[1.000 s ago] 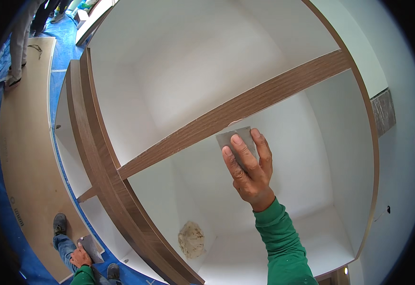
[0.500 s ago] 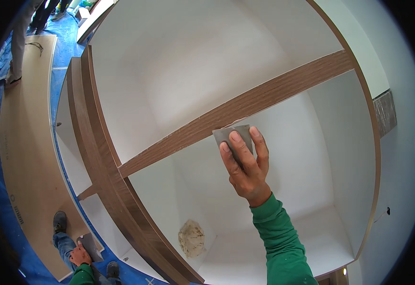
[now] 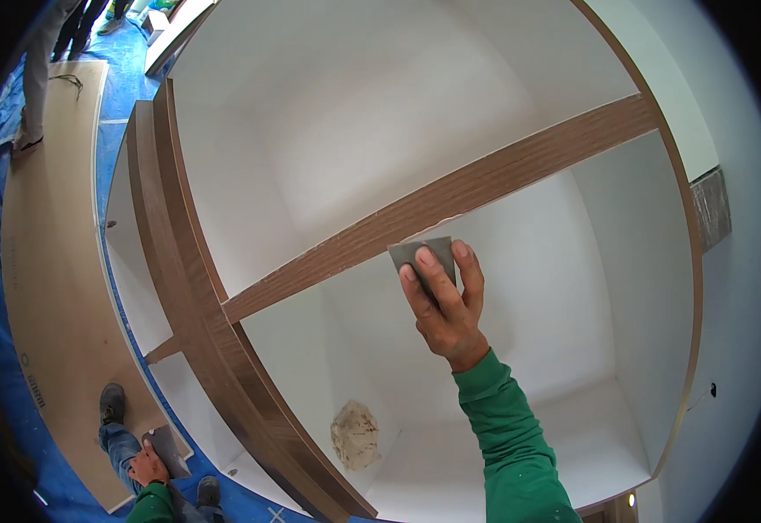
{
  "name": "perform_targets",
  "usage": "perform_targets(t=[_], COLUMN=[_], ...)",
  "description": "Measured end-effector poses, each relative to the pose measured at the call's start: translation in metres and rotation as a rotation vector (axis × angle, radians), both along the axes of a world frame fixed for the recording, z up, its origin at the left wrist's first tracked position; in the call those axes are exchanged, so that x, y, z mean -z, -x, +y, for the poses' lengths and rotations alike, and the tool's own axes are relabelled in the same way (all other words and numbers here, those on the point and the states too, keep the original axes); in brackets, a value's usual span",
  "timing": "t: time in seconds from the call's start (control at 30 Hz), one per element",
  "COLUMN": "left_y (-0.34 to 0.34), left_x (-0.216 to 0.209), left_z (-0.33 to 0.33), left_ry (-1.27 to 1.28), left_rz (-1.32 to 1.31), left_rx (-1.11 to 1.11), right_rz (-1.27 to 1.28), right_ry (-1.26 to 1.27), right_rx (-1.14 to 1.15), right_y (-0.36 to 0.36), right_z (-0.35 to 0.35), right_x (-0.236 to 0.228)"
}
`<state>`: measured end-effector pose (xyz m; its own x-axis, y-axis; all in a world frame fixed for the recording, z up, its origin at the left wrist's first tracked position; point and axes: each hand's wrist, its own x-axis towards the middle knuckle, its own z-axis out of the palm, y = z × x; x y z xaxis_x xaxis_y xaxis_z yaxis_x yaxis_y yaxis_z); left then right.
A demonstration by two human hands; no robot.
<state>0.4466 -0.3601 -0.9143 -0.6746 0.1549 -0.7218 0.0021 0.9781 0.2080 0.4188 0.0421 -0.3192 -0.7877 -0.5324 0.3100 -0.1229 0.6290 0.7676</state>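
My right hand [image 3: 450, 314] grips a small grey blade [image 3: 426, 254], three fingers splayed across its near face; my thumb is hidden, so I cannot tell how it braces behind. The blade is just under a brown wood rail [image 3: 450, 203], its upper left corner close against the rail's lower edge and its upper right corner dropping away. I cannot tell whether it actually touches. A thin, pale, uneven strip [image 3: 437, 228] runs along that edge.

With the blade tilted this way, I judge that uneven finger pressure could drive one corner into the wood and scratch it, or tear the strip raggedly. A slipping thumb could let the blade drop into the white compartment [image 3: 520, 288] below.

Low on the left, my left hand [image 3: 148, 464] holds a wider grey plate [image 3: 169, 449], fingers laid over it beside my jeans [image 3: 119, 444]; the underside of that grip is hidden. If my attention stays on the right side, the plate might tip and smear the jeans.

Lower in the compartment is a rough beige patch [image 3: 355, 434]. Farther left, a tan board [image 3: 58, 261] lies over blue sheeting [image 3: 123, 78]; loose folds there could catch a shoe [image 3: 112, 403].
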Motion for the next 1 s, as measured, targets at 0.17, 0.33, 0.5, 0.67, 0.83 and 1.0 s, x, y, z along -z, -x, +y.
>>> perform_targets(t=[0.17, 0.33, 0.5, 0.67, 0.83, 1.0], left_y=[0.003, -0.009, -0.009, -0.006, -0.005, -0.004], left_x=[-0.014, 0.006, 0.012, 0.010, 0.004, 0.002], left_z=[0.001, -0.003, -0.004, -0.003, -0.002, 0.001], left_ry=[-0.022, -0.083, -0.057, -0.040, -0.035, -0.060], left_rz=[0.017, 0.126, 0.083, 0.057, 0.052, 0.036], left_rx=[0.042, -0.046, -0.022, -0.018, -0.034, -0.116], right_rz=[0.007, 0.013, 0.018, 0.008, 0.006, -0.004], right_ry=[0.036, 0.004, 0.050, 0.016, 0.016, 0.037], right_rx=[-0.007, -0.025, 0.018, -0.058, -0.037, -0.018], right_y=[-0.013, 0.003, -0.014, -0.002, -0.001, -0.018], right_z=[-0.002, 0.000, 0.004, -0.004, 0.006, 0.004], right_x=[0.007, 0.011, 0.021, 0.022, 0.026, 0.029])
